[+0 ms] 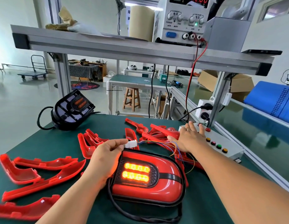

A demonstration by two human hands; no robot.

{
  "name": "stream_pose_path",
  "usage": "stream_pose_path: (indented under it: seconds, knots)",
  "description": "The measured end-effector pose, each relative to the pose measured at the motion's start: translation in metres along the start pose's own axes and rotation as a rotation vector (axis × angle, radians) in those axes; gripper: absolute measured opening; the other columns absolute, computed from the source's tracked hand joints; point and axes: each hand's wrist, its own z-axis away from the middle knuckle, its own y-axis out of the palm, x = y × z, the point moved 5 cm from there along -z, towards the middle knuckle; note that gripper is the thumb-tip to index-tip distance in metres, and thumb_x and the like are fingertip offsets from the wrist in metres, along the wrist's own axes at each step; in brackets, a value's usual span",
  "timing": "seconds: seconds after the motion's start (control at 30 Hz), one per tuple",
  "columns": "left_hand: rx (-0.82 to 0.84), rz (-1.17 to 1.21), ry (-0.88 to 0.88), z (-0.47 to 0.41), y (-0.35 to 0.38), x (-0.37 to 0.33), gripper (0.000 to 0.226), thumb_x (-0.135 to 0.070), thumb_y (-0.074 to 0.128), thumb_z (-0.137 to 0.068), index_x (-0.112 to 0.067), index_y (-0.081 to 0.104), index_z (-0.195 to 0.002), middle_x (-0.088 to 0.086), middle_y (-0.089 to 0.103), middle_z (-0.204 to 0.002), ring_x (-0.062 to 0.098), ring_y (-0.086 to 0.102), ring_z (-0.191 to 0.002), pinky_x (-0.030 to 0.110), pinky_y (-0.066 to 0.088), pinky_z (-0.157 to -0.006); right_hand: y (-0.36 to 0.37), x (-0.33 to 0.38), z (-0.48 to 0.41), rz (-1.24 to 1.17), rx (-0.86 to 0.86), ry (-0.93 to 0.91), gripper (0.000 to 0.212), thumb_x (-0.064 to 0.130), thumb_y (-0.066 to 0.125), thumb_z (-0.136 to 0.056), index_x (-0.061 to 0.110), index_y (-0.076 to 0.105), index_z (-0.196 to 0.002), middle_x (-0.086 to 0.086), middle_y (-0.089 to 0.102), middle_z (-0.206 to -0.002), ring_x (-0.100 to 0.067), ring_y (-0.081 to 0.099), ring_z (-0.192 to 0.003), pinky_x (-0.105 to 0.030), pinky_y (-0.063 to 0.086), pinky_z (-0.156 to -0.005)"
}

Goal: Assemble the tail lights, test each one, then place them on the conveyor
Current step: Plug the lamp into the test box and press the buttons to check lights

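Note:
An assembled red tail light lies on the green mat in front of me, its two amber strips lit. My left hand pinches the white connector just above the light, where thin coloured wires run off to the right. My right hand lies flat with fingers spread on the grey button box, fingertips by its red buttons. A second tail light without a red cover stands tilted at the back left, its amber strips also glowing.
Loose red lens covers lie scattered on the left and in a pile behind the lit light. A power supply sits on the overhead shelf, red leads hanging down. The green conveyor runs along the right with a blue object on it.

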Motion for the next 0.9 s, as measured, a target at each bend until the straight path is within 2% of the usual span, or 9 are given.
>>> stream_pose_path:
  seconds: [0.23, 0.3, 0.4, 0.6, 0.9]
  knots:
    - [0.007, 0.011, -0.001, -0.003, 0.0, 0.003, 0.03, -0.01, 0.056, -0.096, -0.032, 0.074, -0.089, -0.002, 0.073, -0.095, 0.019, 0.065, -0.094, 0.038, 0.05, -0.093, 0.005, 0.002, 0.002, -0.066, -0.003, 0.001, 0.095, 0.078, 0.009, -0.088, 0.011, 0.007, -0.156, -0.011, -0.007, -0.164, -0.023, -0.019, -0.149, -0.052, -0.019, -0.115]
    - [0.012, 0.024, -0.011, -0.003, 0.0, 0.004, 0.03, -0.01, 0.055, -0.097, -0.031, 0.075, -0.089, 0.001, 0.074, -0.094, 0.019, 0.066, -0.088, 0.041, 0.052, -0.091, 0.006, 0.001, 0.003, -0.1, -0.007, 0.002, 0.093, 0.077, 0.01, -0.089, 0.012, 0.007, -0.156, -0.01, -0.009, -0.164, -0.023, -0.018, -0.149, -0.052, -0.017, -0.115]
    - [0.024, 0.058, -0.019, -0.002, 0.002, 0.004, 0.028, -0.009, 0.054, -0.097, -0.027, 0.075, -0.091, 0.005, 0.075, -0.09, 0.021, 0.065, -0.081, 0.046, 0.054, -0.088, 0.008, -0.002, 0.008, -0.163, -0.046, -0.009, 0.09, 0.075, 0.01, -0.09, 0.014, 0.016, -0.155, -0.008, -0.005, -0.164, -0.022, -0.013, -0.15, -0.053, -0.013, -0.116]
    - [0.022, 0.065, -0.015, -0.003, 0.002, 0.004, 0.029, -0.008, 0.055, -0.097, -0.027, 0.075, -0.088, 0.002, 0.074, -0.083, 0.018, 0.064, -0.075, 0.042, 0.054, -0.082, 0.011, -0.012, 0.026, -0.198, -0.13, 0.002, 0.085, 0.073, 0.013, -0.092, 0.013, 0.032, -0.148, -0.011, 0.0, -0.164, -0.023, -0.006, -0.151, -0.053, -0.01, -0.116]
    - [0.041, 0.092, -0.035, -0.002, 0.002, 0.004, 0.029, -0.008, 0.054, -0.097, -0.026, 0.075, -0.088, 0.001, 0.075, -0.077, 0.017, 0.065, -0.069, 0.041, 0.056, -0.077, 0.009, -0.017, 0.032, -0.174, -0.122, 0.021, 0.085, 0.072, 0.015, -0.092, 0.011, 0.03, -0.15, -0.012, 0.006, -0.164, -0.024, -0.005, -0.151, -0.052, -0.011, -0.116]
